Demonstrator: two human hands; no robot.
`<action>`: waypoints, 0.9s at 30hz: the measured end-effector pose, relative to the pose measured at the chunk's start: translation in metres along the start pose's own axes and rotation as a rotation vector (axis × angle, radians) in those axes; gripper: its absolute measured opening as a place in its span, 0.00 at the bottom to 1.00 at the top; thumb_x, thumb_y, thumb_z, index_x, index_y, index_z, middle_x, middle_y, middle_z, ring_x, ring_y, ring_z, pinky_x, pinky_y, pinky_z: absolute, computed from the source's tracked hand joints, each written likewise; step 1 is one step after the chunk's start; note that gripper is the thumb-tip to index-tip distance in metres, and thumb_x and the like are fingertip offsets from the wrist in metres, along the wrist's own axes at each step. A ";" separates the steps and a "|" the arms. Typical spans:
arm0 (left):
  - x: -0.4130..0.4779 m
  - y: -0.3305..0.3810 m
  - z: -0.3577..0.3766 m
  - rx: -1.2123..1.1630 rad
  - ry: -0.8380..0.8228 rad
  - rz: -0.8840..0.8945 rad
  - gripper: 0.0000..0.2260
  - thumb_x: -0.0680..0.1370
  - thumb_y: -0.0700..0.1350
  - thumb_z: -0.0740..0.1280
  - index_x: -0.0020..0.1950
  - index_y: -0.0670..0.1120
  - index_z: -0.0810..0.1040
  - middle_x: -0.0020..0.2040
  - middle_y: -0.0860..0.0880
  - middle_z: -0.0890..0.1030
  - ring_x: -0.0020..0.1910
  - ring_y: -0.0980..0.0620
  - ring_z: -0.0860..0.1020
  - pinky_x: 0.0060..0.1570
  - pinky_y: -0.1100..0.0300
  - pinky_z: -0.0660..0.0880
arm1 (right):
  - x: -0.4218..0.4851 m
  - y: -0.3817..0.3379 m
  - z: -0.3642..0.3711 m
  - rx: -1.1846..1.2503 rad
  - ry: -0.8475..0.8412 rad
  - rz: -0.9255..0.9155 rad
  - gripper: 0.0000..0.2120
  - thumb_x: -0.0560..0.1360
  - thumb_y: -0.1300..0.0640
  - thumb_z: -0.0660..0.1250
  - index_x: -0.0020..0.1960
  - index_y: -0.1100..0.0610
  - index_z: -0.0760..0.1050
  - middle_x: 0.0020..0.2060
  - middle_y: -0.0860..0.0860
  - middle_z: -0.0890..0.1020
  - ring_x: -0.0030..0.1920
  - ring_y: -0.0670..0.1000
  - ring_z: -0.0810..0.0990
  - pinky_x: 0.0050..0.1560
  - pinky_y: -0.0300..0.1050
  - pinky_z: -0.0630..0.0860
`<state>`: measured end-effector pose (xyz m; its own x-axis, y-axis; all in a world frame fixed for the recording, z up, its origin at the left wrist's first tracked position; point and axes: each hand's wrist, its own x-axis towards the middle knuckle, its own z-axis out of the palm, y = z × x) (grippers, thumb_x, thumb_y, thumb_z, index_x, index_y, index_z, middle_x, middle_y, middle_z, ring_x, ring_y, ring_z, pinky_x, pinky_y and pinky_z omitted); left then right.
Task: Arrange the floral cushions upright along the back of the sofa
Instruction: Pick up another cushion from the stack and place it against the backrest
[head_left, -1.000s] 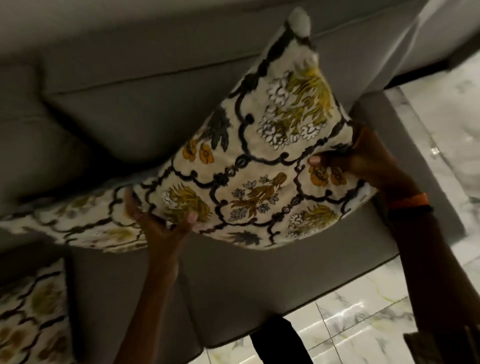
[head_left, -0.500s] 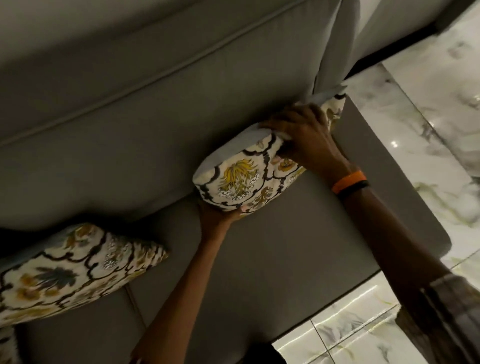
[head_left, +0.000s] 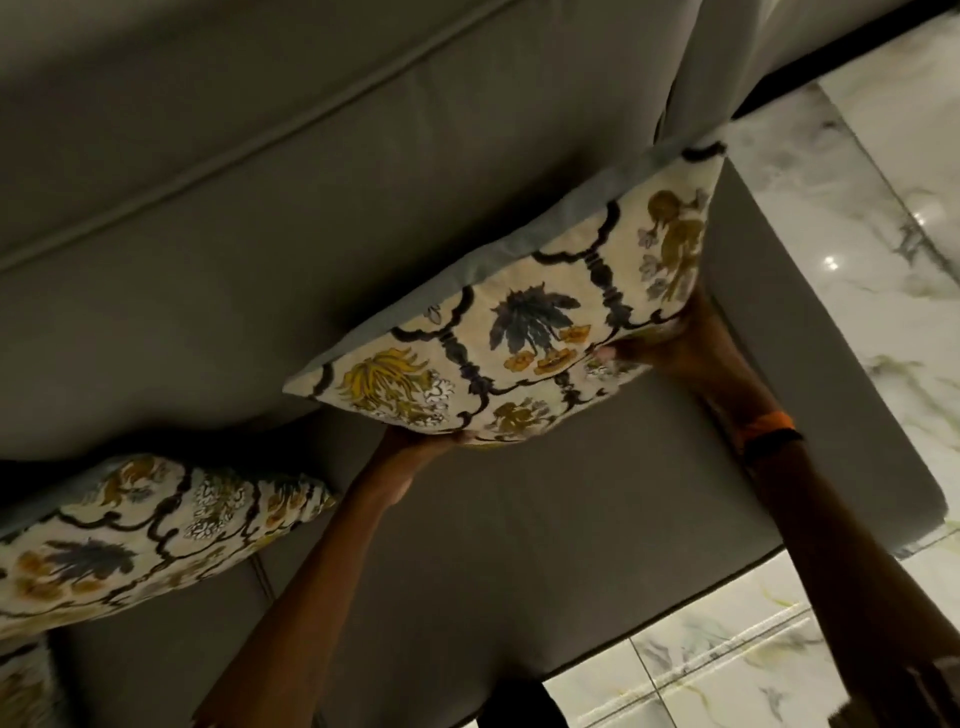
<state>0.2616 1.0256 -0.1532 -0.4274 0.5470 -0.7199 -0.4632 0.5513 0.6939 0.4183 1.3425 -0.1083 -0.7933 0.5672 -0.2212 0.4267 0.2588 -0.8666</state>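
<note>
Two hands (head_left: 415, 441) (head_left: 670, 345) — three floral cushions (head_left: 519, 332) (head_left: 135, 535) (head_left: 23, 686) — one sofa (head_left: 260, 208)

Left hand (head_left: 415, 441), right hand (head_left: 670, 343) seemingly gripping.

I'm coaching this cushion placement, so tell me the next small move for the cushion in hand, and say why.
Probably ease both hands out from under it. The held floral cushion already leans upright against the sofa back at the seat's right end, with the left hand and right hand only propping its lower edge. The second floral cushion further left looks more slumped and likely needs attention next.
</note>
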 end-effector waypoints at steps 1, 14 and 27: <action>0.005 0.002 0.007 0.017 0.016 0.013 0.34 0.70 0.37 0.80 0.72 0.48 0.69 0.67 0.53 0.76 0.68 0.52 0.76 0.66 0.58 0.77 | 0.001 0.009 -0.006 0.025 0.061 0.000 0.56 0.56 0.41 0.88 0.78 0.42 0.63 0.75 0.51 0.75 0.76 0.49 0.74 0.75 0.55 0.74; 0.006 0.033 0.078 -0.122 0.312 0.400 0.40 0.66 0.33 0.82 0.72 0.54 0.70 0.71 0.49 0.77 0.72 0.50 0.75 0.72 0.43 0.72 | -0.008 0.046 0.008 0.160 0.222 0.283 0.51 0.65 0.56 0.86 0.78 0.47 0.58 0.76 0.49 0.72 0.75 0.47 0.75 0.76 0.60 0.73; -0.045 -0.073 -0.001 0.344 0.306 0.131 0.43 0.73 0.51 0.77 0.81 0.45 0.57 0.79 0.40 0.63 0.77 0.42 0.64 0.73 0.50 0.66 | -0.128 0.018 0.202 -0.050 0.259 0.520 0.46 0.75 0.53 0.78 0.83 0.59 0.55 0.81 0.61 0.63 0.79 0.62 0.65 0.80 0.60 0.65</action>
<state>0.3138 0.9599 -0.1715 -0.6980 0.4434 -0.5623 -0.1283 0.6951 0.7074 0.4403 1.1166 -0.1857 -0.3446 0.8008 -0.4898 0.7569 -0.0716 -0.6496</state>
